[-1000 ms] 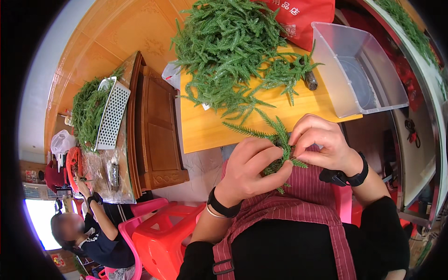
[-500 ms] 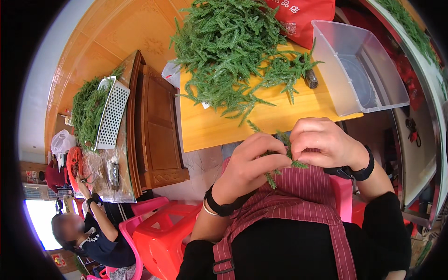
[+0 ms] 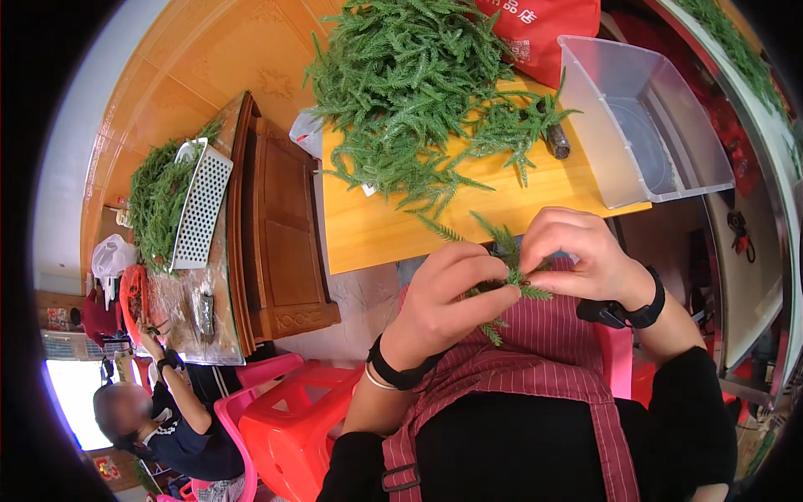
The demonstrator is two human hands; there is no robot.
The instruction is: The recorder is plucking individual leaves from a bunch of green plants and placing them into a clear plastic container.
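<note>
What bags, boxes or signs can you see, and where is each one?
Red bag: top of the picture, behind the green sprig pile; white printing.
Clear plastic bin: right end of the yellow table; rectangular.
White plastic bag: far left, by the other table; crumpled.
White perforated tray: on the left table, against more greens.
No screen is clearly visible.

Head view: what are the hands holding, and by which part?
Both hands hold one green sprig. The left hand and right hand pinch it near its middle; the leafy tips stick out above and below the grip.
</note>
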